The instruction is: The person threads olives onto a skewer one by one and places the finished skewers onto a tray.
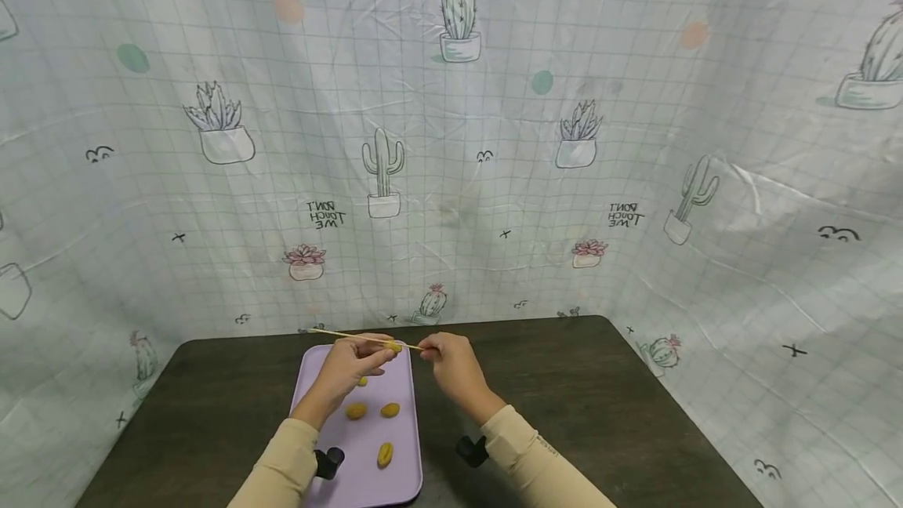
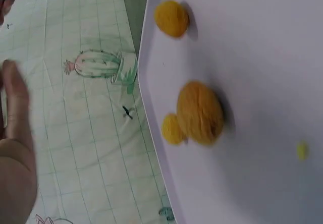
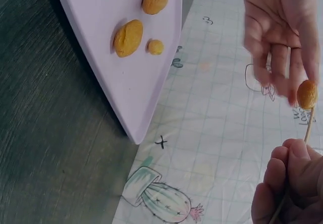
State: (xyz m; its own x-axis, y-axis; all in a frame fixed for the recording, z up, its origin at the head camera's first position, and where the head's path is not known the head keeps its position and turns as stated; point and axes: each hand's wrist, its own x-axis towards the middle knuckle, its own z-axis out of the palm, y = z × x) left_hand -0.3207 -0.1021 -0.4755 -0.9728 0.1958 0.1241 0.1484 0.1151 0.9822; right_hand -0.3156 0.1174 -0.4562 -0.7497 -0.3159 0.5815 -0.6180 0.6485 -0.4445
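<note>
In the head view, my left hand (image 1: pixel 353 367) holds a small wrinkled yellow fruit (image 1: pixel 393 346) at its fingertips, over the far end of the lilac tray. A thin wooden skewer (image 1: pixel 346 334) crosses at the fruit and runs on to the left past this hand. Its other end is pinched by my right hand (image 1: pixel 455 367), to the right of the tray. The right wrist view has the fruit (image 3: pixel 307 94) at the tip of the left thumb and fingers, with the skewer (image 3: pixel 309 125) leading from it down into the curled right fingers (image 3: pixel 298 156).
The lilac tray (image 1: pixel 346 480) lies on a dark wooden table (image 1: pixel 564 414). Several similar yellow fruits, among them one near the front (image 1: pixel 384 455), are spread on it. A tiny yellow-green bit (image 2: pixel 302 151) also lies there. A cactus-print curtain (image 1: pixel 437 179) hangs behind the table.
</note>
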